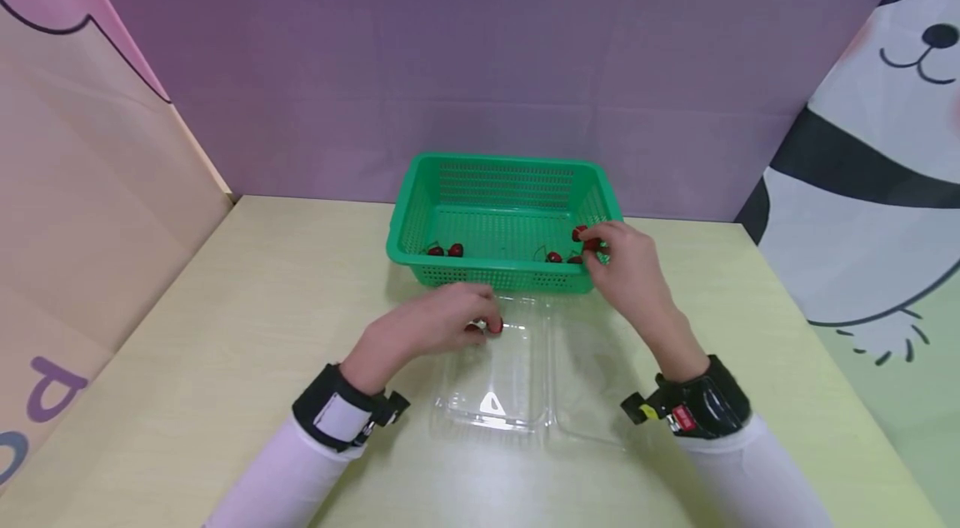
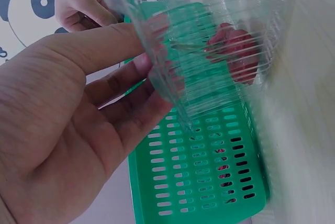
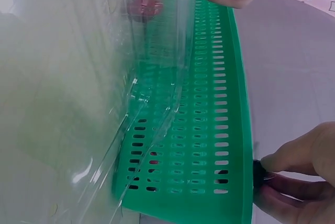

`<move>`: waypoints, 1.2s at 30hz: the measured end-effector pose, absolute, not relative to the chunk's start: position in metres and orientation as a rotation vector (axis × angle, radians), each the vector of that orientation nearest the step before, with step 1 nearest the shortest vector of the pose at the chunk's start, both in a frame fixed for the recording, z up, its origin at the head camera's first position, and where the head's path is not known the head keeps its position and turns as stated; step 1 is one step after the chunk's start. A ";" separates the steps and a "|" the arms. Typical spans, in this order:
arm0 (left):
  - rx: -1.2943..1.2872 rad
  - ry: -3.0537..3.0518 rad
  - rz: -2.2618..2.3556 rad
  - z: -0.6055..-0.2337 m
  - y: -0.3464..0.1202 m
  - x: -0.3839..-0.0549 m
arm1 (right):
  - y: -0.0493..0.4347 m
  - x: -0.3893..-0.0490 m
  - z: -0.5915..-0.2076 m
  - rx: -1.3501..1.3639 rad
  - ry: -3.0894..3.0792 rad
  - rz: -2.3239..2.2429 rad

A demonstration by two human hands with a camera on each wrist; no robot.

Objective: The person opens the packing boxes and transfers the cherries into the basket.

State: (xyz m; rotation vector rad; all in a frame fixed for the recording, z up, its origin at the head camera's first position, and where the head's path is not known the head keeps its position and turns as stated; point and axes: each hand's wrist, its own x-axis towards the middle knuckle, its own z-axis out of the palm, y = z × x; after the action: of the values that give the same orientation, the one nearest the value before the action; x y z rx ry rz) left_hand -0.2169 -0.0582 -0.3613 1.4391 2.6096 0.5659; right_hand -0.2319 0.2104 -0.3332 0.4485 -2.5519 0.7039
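Note:
My right hand [image 1: 626,266] pinches a dark red cherry [image 3: 258,174] between thumb and fingers, over the right end of a green basket [image 1: 504,265]. Another red cherry [image 1: 579,233] shows beside its fingertips. Over the left half of a clear plastic clamshell box [image 1: 495,395], my left hand [image 1: 435,320] reaches in, its fingers [image 2: 157,106] loosely spread at the wall. Below them, cherries [image 2: 243,56] with a stem lie in that half, seen through the plastic.
Inside the basket, a pair of cherries [image 1: 456,250] lies at the front left and more [image 1: 553,257] at the front right. The box's flat lid half [image 1: 592,378] lies unfolded to the right on the pale wooden table [image 1: 225,345]. Behind the basket rises a purple backdrop [image 1: 495,37].

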 end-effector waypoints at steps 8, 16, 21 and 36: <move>1.415 2.592 0.544 -0.362 -0.058 -0.216 | 0.212 -0.231 -0.334 0.423 -2.593 0.692; 1.387 2.591 0.524 -0.363 -0.058 -0.215 | 0.210 -0.229 -0.336 0.421 -2.585 0.712; 1.391 2.600 0.518 -0.364 -0.059 -0.215 | 0.210 -0.228 -0.336 0.424 -2.582 0.718; 1.370 2.644 0.501 -0.365 -0.058 -0.215 | 0.208 -0.225 -0.337 0.412 -2.588 0.728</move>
State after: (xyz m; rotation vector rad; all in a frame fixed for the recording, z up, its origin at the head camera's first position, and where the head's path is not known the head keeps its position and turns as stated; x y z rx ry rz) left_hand -0.2148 -0.0580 -0.3654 1.3696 2.6444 0.5014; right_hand -0.2255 0.2082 -0.3372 0.4118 -2.5882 0.7275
